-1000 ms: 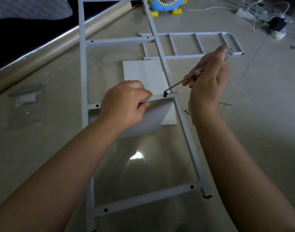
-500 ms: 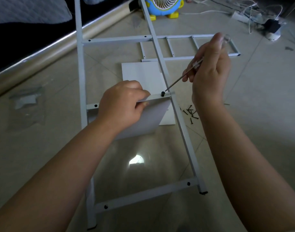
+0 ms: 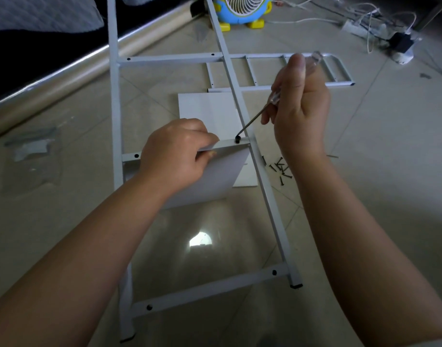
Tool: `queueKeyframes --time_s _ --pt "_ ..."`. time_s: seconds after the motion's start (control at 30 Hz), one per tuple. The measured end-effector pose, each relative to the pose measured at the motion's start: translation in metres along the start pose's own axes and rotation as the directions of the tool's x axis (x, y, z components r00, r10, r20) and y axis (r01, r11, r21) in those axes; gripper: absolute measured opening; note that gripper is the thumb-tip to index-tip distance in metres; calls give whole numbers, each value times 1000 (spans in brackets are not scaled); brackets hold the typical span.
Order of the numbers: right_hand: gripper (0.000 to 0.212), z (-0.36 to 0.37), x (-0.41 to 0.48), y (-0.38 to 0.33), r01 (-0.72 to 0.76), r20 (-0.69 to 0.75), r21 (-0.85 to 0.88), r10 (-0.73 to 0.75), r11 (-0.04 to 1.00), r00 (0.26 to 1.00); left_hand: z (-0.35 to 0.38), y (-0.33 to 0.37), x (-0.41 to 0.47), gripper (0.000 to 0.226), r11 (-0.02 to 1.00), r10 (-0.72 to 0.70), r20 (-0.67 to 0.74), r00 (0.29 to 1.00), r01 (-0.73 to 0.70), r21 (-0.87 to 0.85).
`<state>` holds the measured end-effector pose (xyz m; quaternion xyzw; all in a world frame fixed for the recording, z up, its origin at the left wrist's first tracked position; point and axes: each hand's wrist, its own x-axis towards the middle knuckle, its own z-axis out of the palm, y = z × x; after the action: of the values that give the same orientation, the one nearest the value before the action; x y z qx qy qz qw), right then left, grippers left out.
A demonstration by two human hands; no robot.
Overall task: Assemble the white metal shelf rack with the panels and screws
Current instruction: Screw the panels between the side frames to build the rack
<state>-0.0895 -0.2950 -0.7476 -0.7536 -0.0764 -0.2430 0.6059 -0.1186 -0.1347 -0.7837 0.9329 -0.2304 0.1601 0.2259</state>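
A white ladder-like rack frame [image 3: 270,196] lies across the tiled floor. My left hand [image 3: 175,156] grips the top edge of a white panel [image 3: 215,176] and presses it against the frame's middle crossbar. My right hand [image 3: 300,106] holds a screwdriver [image 3: 272,101] with a clear handle. Its tip sits on a black screw [image 3: 237,140] at the crossbar's right end. Another white panel [image 3: 205,106] lies flat under the frame. Several black screws [image 3: 280,169] lie loose on the floor right of the frame.
A second white side frame [image 3: 337,71] lies on the floor behind my right hand. A blue and yellow fan [image 3: 240,11] stands at the back. Cables and a power strip [image 3: 360,26] are at the far right. A clear plastic bag [image 3: 29,156] lies at the left.
My right hand has risen and turned on the screwdriver, whose tip stays on the screw. The view has shifted, bringing the loose screws into sight. My left hand keeps its grip.
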Motion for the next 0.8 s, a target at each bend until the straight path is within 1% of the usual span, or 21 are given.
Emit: queueKeyframes --time_s 0.1,0.3,0.4,0.43,0.5,0.53,0.63,0.7,0.8 --pt "30 -3 2 -4 60 59 -77 -55 995 997 0 0 0 28 1000 21 14 1000 -21 -20" --pt "26 -3 1 -7 115 81 -148 -104 982 991 -1 1 -2 33 999 25 7 1000 -25 -23" --pt "27 -3 -1 -9 98 87 -136 -86 986 992 -2 2 -2 24 999 13 17 1000 -12 -34" --pt "28 -3 -1 -9 91 87 -128 -81 988 993 -2 3 -2 25 999 12 20 1000 -11 -38" --pt "28 -2 -2 -10 95 82 -122 -85 988 993 -3 3 -1 35 999 16 34 999 -14 -44" --pt "28 -2 -3 -10 99 79 -122 -90 988 993 -4 3 -1 36 999 17 39 999 -15 -43" --pt "33 -3 -3 -10 101 75 -125 -92 987 993 -3 2 -1 28 999 29 19 999 -28 -26" --pt "38 -4 -3 -9 101 75 -142 -91 985 993 -2 2 -1 35 999 37 11 999 -37 -33" --pt "30 -6 -2 -7 87 82 -117 -78 989 994 -1 1 -1 39 998 42 8 999 -41 -46"
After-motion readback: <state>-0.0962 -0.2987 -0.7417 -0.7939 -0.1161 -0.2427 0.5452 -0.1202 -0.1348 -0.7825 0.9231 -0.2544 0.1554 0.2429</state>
